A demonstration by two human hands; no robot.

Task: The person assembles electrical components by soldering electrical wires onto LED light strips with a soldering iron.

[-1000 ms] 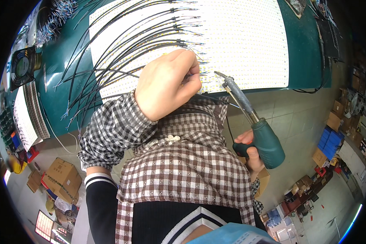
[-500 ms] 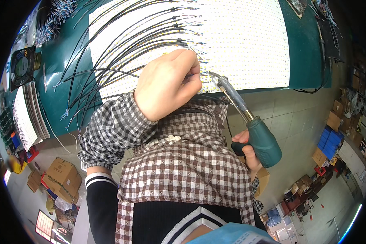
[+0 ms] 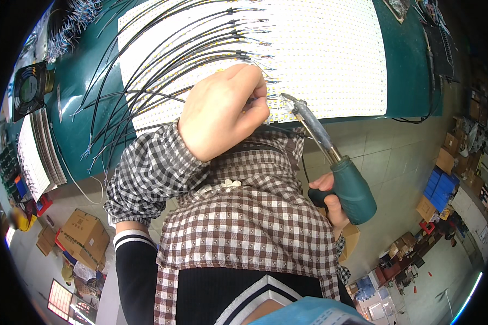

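At the near edge of a green table (image 3: 406,65), the left hand (image 3: 222,111) pinches a thin black wire (image 3: 146,92) against a white LED panel (image 3: 320,54). Right hand (image 3: 331,203), grip closed around a green-handled soldering iron (image 3: 331,157), tip just beside the left fingers.

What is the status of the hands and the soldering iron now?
Left hand pinching a black wire on white LED panel. Right hand gripping soldering iron, tip at panel edge. Nothing blocking.

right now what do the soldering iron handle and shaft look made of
Soldering iron handle: likely plastic or rubber, matte dark green with a soft sheen. Shaft: metal by its look, grey, dulled and discoloured toward the tip. The right hand holds it.
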